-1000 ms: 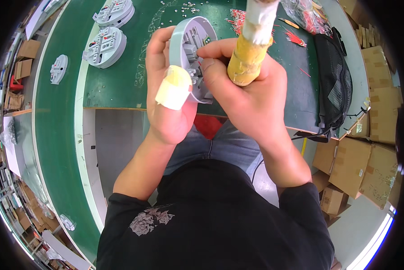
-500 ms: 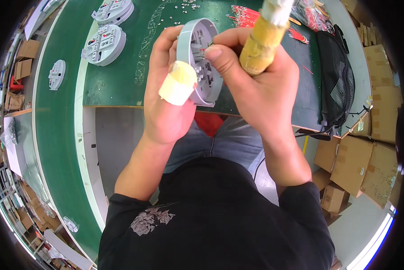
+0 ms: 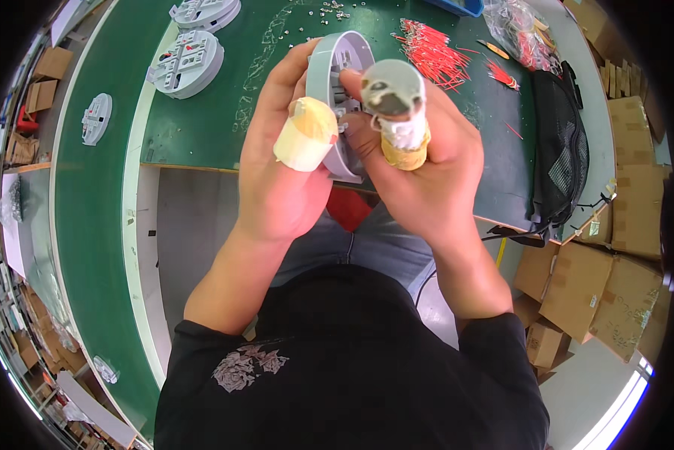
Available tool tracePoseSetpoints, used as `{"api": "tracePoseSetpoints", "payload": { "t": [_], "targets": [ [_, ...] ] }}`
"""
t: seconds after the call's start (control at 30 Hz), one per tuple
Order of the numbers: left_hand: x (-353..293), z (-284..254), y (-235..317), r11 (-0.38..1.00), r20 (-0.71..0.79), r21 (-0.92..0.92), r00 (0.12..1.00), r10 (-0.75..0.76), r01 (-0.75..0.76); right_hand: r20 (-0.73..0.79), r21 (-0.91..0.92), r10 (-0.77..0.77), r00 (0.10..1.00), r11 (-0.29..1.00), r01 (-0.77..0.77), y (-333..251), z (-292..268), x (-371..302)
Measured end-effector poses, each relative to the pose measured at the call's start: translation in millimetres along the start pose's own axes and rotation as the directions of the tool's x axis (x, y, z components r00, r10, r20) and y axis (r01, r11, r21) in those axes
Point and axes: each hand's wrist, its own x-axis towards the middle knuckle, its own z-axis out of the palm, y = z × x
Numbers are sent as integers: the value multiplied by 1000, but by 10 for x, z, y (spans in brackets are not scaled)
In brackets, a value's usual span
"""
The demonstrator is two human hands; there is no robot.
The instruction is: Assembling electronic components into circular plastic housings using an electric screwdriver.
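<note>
My left hand [image 3: 271, 176] is wrapped round the rim of a round grey plastic housing [image 3: 323, 67], tilted on edge with its fitted inner side toward my right. Pale yellow tape [image 3: 307, 136] covers the left thumb. In my right hand [image 3: 443, 169] is a stubby tool handle [image 3: 405, 131], wrapped in yellow and white tape, its rounded dark-and-grey end pointing up. Its working end is hidden. The right thumb and forefinger reach into the housing beside its inner parts; whether they pinch something small there is hidden by the handle and fingers.
More round grey housings [image 3: 191, 64] lie at the far left. Red wires [image 3: 433, 56] are piled beyond my right hand, near small metal pieces [image 3: 329, 10]. A black mesh bag [image 3: 566, 157] sits at the table's right, with cardboard boxes [image 3: 577, 281] beyond. A blue tray [image 3: 457, 6] is at the back.
The tool handle has swung down and left, so its end now faces up toward my view. My right fingers have shifted along the housing's inside. The view has moved slightly.
</note>
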Motion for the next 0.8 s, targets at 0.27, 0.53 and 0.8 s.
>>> {"api": "tracePoseSetpoints", "payload": {
  "t": [0.27, 0.53, 0.8],
  "targets": [
    [-4, -47, 125, 951, 14, 285, 992, -129, 119, 139, 95, 174, 975, 978, -188, 48, -99, 43],
    [-60, -232, 152, 972, -2, -105, 977, -213, 211, 235, 138, 337, 912, 917, -374, -16, -76, 89],
    [-103, -254, 172, 949, -62, -248, 974, -217, 195, 340, -23, 381, 860, 917, -398, -135, -212, 173]
  ]
}}
